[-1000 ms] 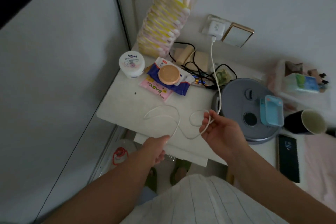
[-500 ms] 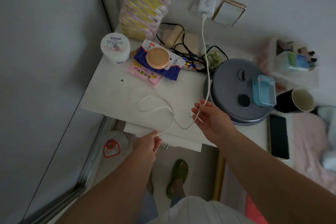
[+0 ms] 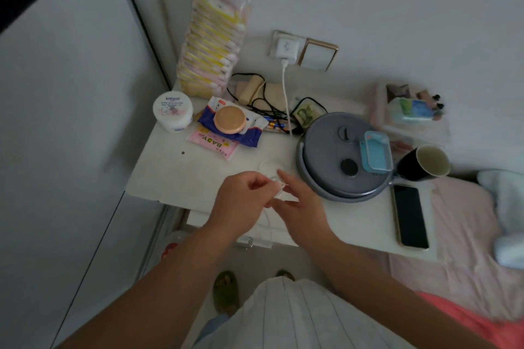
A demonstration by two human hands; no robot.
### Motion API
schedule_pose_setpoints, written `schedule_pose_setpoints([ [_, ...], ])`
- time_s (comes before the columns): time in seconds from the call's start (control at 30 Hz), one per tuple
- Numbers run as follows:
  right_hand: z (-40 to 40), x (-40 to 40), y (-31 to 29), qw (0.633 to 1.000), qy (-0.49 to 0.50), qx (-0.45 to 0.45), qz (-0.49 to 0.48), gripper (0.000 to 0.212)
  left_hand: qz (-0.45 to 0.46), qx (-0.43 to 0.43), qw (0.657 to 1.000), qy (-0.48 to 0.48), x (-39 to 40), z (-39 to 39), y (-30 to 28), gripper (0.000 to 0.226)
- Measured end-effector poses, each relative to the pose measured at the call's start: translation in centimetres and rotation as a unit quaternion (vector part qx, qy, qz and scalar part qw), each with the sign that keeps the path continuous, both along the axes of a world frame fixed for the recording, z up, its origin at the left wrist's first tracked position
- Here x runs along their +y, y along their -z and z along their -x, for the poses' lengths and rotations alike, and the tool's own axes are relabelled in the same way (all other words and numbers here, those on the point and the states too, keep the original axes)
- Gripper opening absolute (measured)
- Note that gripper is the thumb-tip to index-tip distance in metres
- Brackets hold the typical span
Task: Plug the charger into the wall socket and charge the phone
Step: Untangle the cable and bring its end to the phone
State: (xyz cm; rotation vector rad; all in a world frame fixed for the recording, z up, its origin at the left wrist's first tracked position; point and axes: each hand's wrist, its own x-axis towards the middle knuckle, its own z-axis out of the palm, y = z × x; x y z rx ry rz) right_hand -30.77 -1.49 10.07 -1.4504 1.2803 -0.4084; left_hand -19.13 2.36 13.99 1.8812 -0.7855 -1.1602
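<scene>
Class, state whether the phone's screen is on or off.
Off: the phone lies face up on the table, screen dark, no cable attached.

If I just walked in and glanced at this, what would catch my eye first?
Probably the two hands meeting over the front of the white table: the left hand and right hand are working a thin white cable that runs up to a white charger plugged into the wall. Next, the big grey round lid to the right, with a dark phone lying just beyond it.
</scene>
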Motion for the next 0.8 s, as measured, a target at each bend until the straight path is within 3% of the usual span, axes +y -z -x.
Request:
schedule_pose_setpoints([
  [0.13, 1.7, 0.3, -2.3, 0.997, 0.028, 0.002, 0.074, 0.030, 0.013, 0.017, 0.998, 0.058, -0.6, 1.6, -1.1, 0.014],
  [0.27, 4.1, 1.0, -3.4, 0.996, 0.072, 0.014, 0.056, 0.024, 0.014, 0.072, 0.995, 0.063, -1.2, 2.5, -1.7, 0.019],
  [0.37, 5.8, 1.9, -4.1, 0.984, 0.156, -0.086, -0.014, 0.022, 0.004, 0.045, 0.996, 0.081, -1.6, 3.3, -1.0, 0.016],
  [0.43, 7.3, 2.4, -4.4, 0.970, 0.188, -0.139, -0.066, 0.021, -0.014, 0.028, 0.989, 0.146, -1.6, 4.3, -0.4, 0.016],
  [0.5, 8.8, 2.9, -4.6, 0.942, 0.229, -0.216, -0.114, 0.021, -0.028, 0.043, 0.973, 0.227, -1.2, 5.8, 0.2, 0.021],
  [0.6, 11.2, 2.9, -5.2, 0.870, 0.319, -0.332, -0.180, 0.018, -0.042, 0.096, 0.954, 0.281, -0.7, 8.4, 0.1, 0.029],
  [0.8, 16.8, 0.9, -5.8, 0.796, 0.412, -0.394, -0.204, 0.016, -0.040, 0.094, 0.930, 0.352, -0.4, 13.4, 0.7, 0.031],
])
